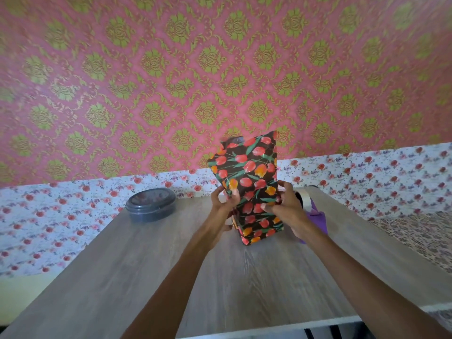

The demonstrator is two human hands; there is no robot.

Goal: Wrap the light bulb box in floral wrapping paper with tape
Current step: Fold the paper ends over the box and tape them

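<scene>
Floral paper point(247, 165) sleeves the box, hidden inside, upright on surface point(171, 265). Left grip point(226, 200) and right grip point(281, 204) pinch paper's sides. Top end open; folding, taping likely remain.

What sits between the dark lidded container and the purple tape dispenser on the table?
Head view: the floral-wrapped box stands there, with the left hand and right hand gripping its sides.

you've got a dark round lidded container point(151, 204) on the grey wood table point(244, 277), far left. pink-green damask wall point(171, 81) behind, rose-print band point(49, 216) below it.
</scene>
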